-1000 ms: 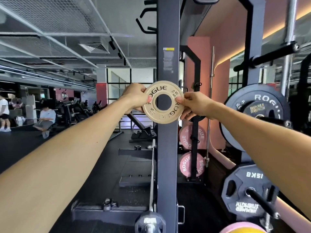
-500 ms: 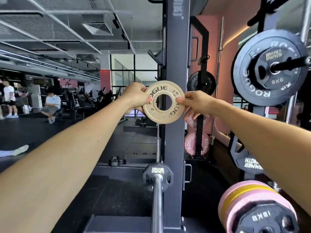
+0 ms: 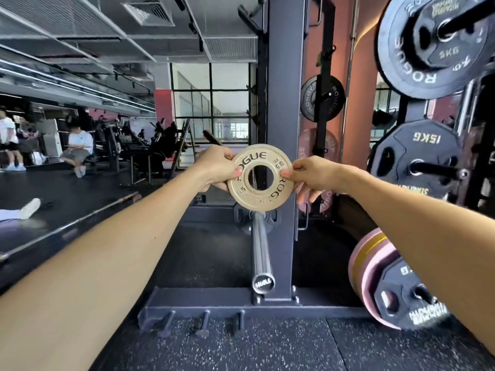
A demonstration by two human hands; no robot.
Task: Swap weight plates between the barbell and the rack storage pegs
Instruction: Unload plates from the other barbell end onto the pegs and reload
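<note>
- Both forearms reach forward over the speckled rubber floor (image 3: 267,344), and the dark base beam (image 3: 227,298) of the rack crosses below them.
- The barbell sleeve (image 3: 261,253) points toward the camera, its end cap just in front of the rack upright (image 3: 286,103).
- The small tan plate (image 3: 260,178) is held upright between the two hands, above the sleeve's far end and in front of the upright.
- The left hand (image 3: 217,167) pinches the plate's left rim, thumb on its face and fingers behind.
- The right hand (image 3: 310,175) pinches the right rim in the same way.
- To the right, a pink plate stack (image 3: 375,274) and a 15 kg black plate (image 3: 412,156) sit on storage pegs.
- A large black plate (image 3: 417,49) hangs higher up.
</note>
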